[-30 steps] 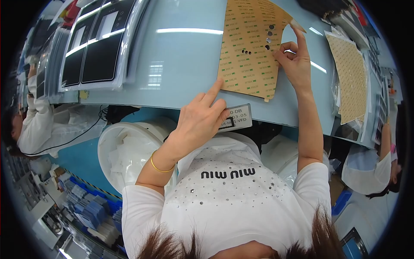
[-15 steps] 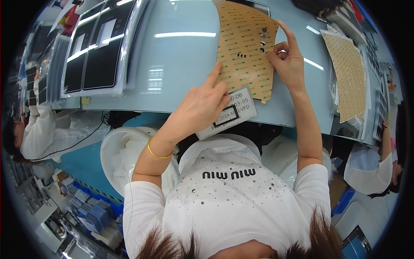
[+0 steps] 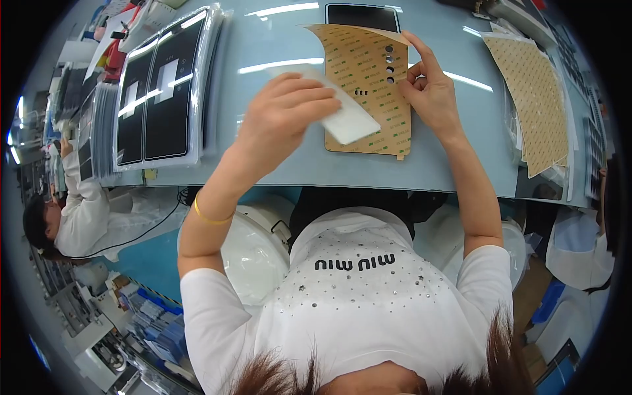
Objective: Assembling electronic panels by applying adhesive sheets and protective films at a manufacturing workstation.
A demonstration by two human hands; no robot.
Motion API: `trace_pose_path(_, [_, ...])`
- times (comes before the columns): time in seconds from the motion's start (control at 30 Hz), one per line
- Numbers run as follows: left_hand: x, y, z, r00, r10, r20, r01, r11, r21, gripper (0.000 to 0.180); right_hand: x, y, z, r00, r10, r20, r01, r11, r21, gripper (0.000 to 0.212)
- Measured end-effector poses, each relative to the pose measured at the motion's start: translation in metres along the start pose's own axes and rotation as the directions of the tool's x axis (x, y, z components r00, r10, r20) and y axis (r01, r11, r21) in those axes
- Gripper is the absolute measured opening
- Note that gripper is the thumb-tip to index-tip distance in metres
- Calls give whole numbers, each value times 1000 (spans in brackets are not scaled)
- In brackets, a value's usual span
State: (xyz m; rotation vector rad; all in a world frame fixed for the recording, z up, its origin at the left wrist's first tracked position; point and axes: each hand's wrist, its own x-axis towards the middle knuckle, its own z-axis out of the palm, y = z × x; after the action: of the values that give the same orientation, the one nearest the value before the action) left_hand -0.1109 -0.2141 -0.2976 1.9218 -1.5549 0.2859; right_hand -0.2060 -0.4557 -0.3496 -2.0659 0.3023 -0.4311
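My left hand (image 3: 280, 115), a little blurred, is closed on a white flat rectangular plate (image 3: 352, 122), held tilted above a tan adhesive-backed sheet (image 3: 368, 69). Printed all over with small green marks, the sheet has a row of round holes and a few small slots. Its top left corner curls up. At the sheet's right edge my right hand (image 3: 431, 99) pinches with thumb and fingers, the index stretched up along the edge. Beyond the sheet's upper edge shows a black panel (image 3: 362, 16) with a light border; how far it runs beneath is hidden.
On the left of the blue-grey table (image 3: 263, 151) stand stacked black panels (image 3: 168, 92) in clear wrapping. More tan sheets (image 3: 526, 99) lie in a pile on the right. A white bin (image 3: 253, 257) stands below the table edge. A co-worker in white (image 3: 85, 217) sits at the left.
My left hand has lifted the plate off the table edge, up and left over the sheet, and turned it. The black panel shows more at the top. My right hand still grips the sheet's edge.
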Motion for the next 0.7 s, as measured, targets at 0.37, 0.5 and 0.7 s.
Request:
trace_pose_path(0.37, [-13,-16,-5,907,170,386,-141,985,-102,25,1,1,1,1000,17,10,-17,1000,26,73])
trace_pose_path(0.5, [-35,-5,-22,885,122,449,-77,990,-118,31,0,2,0,1000,-1,11,1,1000,4,71])
trace_pose_path(0.7, [-47,1,-38,872,156,465,-144,988,-61,27,-2,0,3,1000,-31,0,31,999,-25,71])
